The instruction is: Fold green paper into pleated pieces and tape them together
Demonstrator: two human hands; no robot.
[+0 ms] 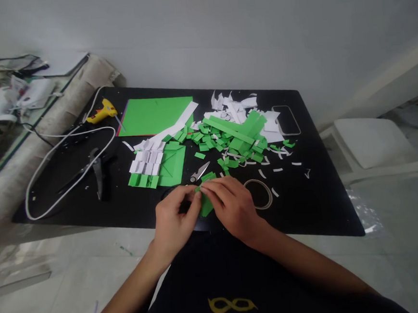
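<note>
Both hands meet at the front edge of the black table. My left hand (177,214) pinches a small piece of green paper (206,205) between thumb and forefinger. From the other side, my right hand (234,206) grips the same paper with its fingertips, which partly hide it. Just beyond the fingers lie scissors (200,171), their blades pointing away to the right and their handles mostly hidden. A ring of tape (259,194) rests beside my right hand. To the left, folded white paper pieces (146,161) and green ones lie in rows on a green sheet (173,166).
A heap of green paper strips (236,135) and white scraps (232,107) covers the table's middle back. At the left are a yellow glue gun (102,112), a looping white cable (34,189) and black pliers (98,175). A white chair (370,141) stands at the right.
</note>
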